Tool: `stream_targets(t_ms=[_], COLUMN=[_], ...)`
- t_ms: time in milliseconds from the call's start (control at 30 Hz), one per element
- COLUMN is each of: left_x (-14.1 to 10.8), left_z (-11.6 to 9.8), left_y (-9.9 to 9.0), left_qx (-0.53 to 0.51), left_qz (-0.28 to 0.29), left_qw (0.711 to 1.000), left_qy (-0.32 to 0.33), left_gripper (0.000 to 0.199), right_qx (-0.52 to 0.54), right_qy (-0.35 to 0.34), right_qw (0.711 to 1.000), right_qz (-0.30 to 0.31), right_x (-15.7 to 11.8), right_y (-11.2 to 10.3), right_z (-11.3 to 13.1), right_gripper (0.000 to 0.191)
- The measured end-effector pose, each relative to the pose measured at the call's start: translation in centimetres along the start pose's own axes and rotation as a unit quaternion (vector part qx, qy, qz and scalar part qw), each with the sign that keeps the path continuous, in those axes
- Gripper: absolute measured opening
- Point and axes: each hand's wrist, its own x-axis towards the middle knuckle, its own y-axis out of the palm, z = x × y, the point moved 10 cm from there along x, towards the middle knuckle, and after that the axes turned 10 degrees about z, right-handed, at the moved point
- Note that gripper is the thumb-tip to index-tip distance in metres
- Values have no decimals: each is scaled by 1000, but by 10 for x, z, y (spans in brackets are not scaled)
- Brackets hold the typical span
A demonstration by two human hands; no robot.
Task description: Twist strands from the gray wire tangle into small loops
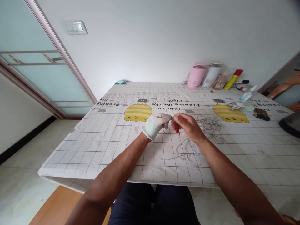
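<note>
My left hand (157,124), in a white and pale green glove, is closed with its fingertips pinched above the middle of the table. Bare and also closed, my right hand (186,125) meets it fingertip to fingertip. Something thin and grey, apparently wire, shows between the two pinches. A loose tangle of thin grey wire (188,153) lies just in front of my right hand, and a denser tangle (212,128) spreads to its right. Rows of small bent wire loops (145,94) lie toward the back of the table.
A checked cloth covers the table (89,156). At the back right stand a pink device (196,76), a white device (211,75), a yellow and red tube (233,79) and a clear bottle (248,93). A crumpled glove (243,106) lies nearer. A green packet (121,82) sits back left.
</note>
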Motion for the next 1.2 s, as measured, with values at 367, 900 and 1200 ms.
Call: stream_targets(t_ms=[367, 900, 1200], left_x=[-8, -2, -4], left_z=[9, 28, 26], left_y=[19, 45, 35], left_qx=[-17, -157, -169], left_qz=[53, 150, 37], left_qw=[994, 970, 980], left_qy=[-89, -108, -99], left_gripper=[45, 53, 46], right_qx=[136, 157, 22], right_qy=[-5, -28, -87], right_qw=[990, 987, 988], right_qz=[44, -32, -128], right_x=[11, 9, 0], right_y=[1, -12, -28], right_z=[-16, -19, 5], right_gripper=[35, 14, 10])
